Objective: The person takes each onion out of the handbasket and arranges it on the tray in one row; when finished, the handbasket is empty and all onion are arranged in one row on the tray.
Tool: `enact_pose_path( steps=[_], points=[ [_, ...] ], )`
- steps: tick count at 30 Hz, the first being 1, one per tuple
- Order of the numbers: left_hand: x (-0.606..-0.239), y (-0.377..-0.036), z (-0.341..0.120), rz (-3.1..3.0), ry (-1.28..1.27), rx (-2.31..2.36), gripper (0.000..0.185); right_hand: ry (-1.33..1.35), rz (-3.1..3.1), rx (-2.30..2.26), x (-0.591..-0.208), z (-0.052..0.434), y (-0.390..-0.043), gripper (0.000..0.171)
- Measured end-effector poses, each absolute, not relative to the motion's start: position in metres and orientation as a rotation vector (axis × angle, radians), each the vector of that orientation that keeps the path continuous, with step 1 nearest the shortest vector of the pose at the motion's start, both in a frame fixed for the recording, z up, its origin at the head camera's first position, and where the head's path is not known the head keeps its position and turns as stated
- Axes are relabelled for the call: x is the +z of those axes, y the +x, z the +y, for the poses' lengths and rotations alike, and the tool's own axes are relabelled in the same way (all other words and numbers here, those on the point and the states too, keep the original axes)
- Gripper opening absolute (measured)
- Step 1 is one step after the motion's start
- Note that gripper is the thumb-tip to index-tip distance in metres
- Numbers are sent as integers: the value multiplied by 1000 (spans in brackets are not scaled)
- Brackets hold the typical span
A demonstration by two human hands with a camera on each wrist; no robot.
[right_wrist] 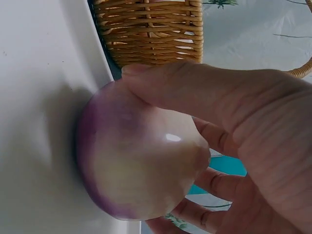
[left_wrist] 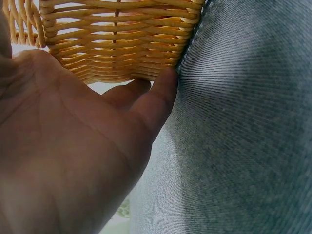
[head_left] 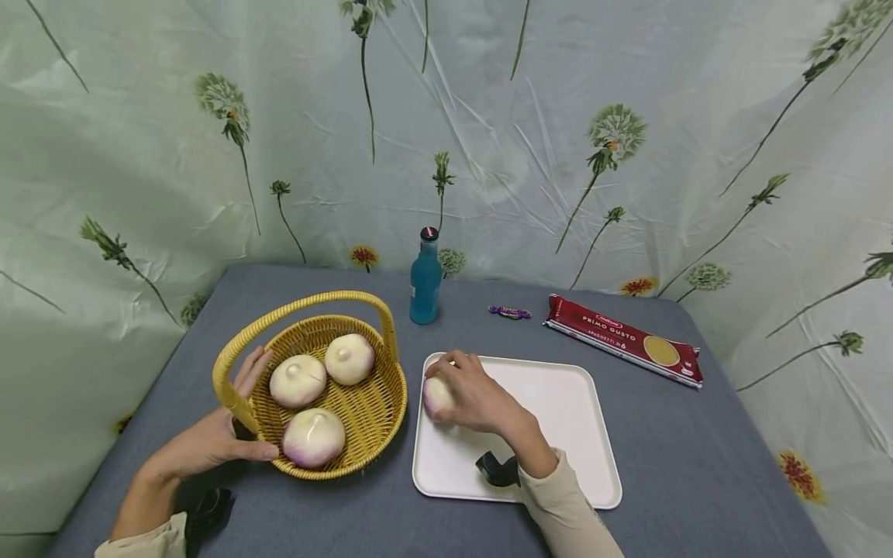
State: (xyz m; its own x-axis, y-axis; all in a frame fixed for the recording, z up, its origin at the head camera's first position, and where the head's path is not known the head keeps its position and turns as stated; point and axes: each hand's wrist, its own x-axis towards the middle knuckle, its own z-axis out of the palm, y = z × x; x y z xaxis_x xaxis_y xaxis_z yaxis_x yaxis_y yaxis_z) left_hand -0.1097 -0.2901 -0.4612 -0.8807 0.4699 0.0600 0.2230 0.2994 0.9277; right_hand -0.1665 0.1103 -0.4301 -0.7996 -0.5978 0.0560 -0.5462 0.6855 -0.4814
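My right hand grips a white-and-purple turnip, thumb on one side and fingers round the other. This turnip sits at the left end of the white tray, its purple side close against the tray surface. Around the left side of the yellow wicker basket, my left hand holds the wall, its thumb along the front and its fingers behind the handle. Inside the basket lie three more turnips: one at the left, one at the back and one in front.
Behind the tray and basket stands a blue bottle with a dark cap. A small purple wrapped candy and a red spaghetti packet lie farther right. The basket's tall handle arches over it. A flowered curtain hangs behind the table.
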Motion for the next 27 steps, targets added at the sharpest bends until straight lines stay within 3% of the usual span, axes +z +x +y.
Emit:
enact_pose_path(
  steps=[27],
  points=[
    [-461,-109,-289,2334,624,1628,127,-1009,2774,-767,-427,108,-165,48]
  ],
)
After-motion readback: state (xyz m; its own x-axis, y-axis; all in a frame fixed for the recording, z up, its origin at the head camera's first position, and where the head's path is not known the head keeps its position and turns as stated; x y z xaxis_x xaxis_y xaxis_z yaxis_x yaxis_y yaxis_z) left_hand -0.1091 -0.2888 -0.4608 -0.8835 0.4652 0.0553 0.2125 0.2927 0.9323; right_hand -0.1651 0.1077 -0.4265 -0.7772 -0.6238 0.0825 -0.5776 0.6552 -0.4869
